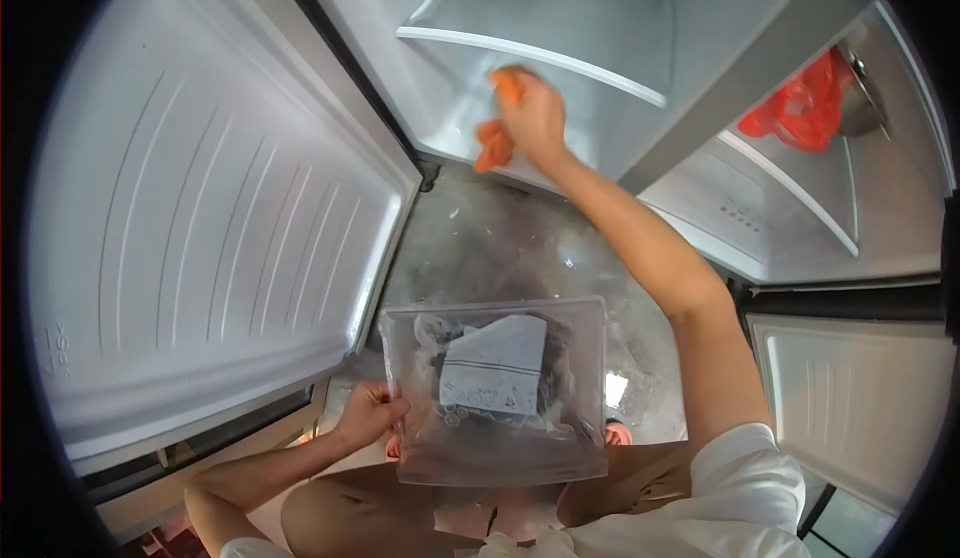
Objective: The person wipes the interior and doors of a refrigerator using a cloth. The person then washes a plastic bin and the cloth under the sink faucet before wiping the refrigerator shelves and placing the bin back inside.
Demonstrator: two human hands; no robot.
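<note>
So we had our right hand bunched around an orange cloth inside the open fridge, below the shelf, while our left hand pinched the side of the clear drawer.

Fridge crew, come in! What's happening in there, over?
Left hand gripping side of clear bin. Right hand holding orange cloth below shelf. Bin between body and fridge. Over.
</note>
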